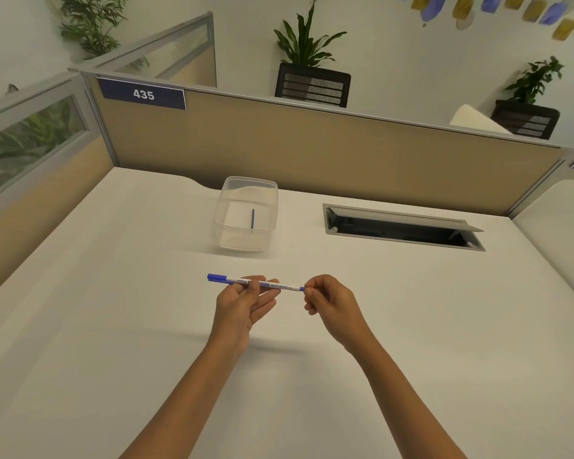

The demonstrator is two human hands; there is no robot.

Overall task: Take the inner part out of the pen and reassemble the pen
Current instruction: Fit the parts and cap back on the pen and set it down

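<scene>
A slim white whiteboard pen with a blue cap at its left end is held level above the white desk. My left hand grips the barrel near the cap, thumb on top. My right hand pinches the small blue end piece at the pen's right tip. A thin blue inner stick lies inside a clear plastic container farther back on the desk.
An open cable hatch with a raised metal lid is set into the desk at the back right. A tan partition with a "435" sign closes the far edge. Plants and black chairs stand beyond it.
</scene>
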